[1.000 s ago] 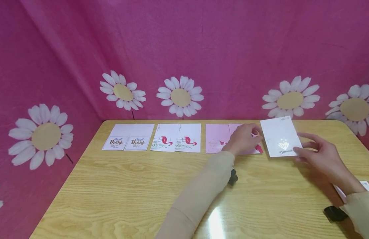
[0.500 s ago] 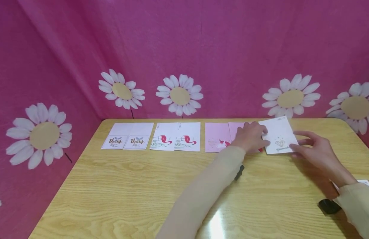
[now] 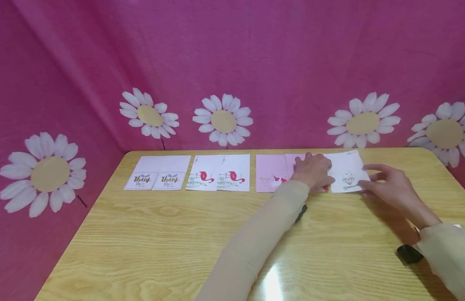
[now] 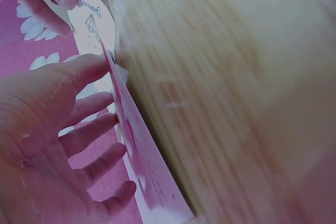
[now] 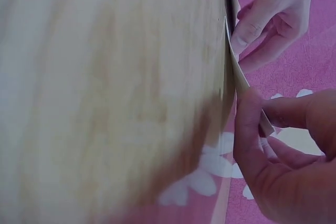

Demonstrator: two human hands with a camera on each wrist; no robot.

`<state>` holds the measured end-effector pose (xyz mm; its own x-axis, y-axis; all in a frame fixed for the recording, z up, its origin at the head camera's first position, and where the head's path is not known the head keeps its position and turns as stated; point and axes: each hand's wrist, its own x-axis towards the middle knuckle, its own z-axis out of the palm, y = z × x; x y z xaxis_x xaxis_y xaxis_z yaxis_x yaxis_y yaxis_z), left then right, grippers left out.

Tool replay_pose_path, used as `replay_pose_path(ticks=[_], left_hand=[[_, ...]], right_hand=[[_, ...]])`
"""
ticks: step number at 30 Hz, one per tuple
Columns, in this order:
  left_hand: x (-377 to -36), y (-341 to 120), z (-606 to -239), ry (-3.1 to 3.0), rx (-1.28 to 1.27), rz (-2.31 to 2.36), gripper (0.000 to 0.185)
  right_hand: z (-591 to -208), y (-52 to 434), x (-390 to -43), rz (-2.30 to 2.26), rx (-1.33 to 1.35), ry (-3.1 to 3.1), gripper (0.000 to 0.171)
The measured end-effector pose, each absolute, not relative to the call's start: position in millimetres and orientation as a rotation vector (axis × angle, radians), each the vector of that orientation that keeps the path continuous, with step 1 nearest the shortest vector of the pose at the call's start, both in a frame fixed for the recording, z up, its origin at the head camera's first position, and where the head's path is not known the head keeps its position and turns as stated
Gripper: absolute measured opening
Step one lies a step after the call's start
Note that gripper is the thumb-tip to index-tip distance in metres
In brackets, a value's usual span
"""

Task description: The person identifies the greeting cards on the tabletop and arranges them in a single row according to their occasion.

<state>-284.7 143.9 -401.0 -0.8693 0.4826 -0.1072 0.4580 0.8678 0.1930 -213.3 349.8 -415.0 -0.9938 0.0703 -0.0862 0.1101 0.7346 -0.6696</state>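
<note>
A white card [image 3: 347,171] with a diamond drawing lies tilted at the right end of the card row, its right side slightly raised. My right hand [image 3: 392,188] pinches its right edge between thumb and fingers; the right wrist view shows the raised card edge [image 5: 241,80] in that grip. On the pink card [image 3: 290,161] beside it, my left hand [image 3: 312,169] rests with spread fingers, thumb at the white card's left edge. The left wrist view shows those loosely bent fingers [image 4: 97,161] touching the pink card. Most of this pink card is hidden under the hand.
Further left along the table's back edge lie another pink card [image 3: 268,171], two flamingo cards [image 3: 232,171] and two thank-you cards [image 3: 168,173]. White paper [image 3: 457,226] peeks out by my right sleeve. A magenta flowered curtain [image 3: 285,75] hangs behind the wooden table [image 3: 172,242].
The diamond card has come down and slightly left, onto the table beside the pink cards. My right hand moved with it; my left hand shifted right to its left edge.
</note>
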Motion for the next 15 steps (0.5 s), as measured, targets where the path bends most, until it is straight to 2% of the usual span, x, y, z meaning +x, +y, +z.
replay_pose_path(ticks=[15], left_hand=[[-283.3, 153.5, -399.6, 2.930, 0.683, 0.059, 0.017]], right_hand=[[-413.1, 353.8, -228.6, -0.797, -0.022, 2.900, 0.057]])
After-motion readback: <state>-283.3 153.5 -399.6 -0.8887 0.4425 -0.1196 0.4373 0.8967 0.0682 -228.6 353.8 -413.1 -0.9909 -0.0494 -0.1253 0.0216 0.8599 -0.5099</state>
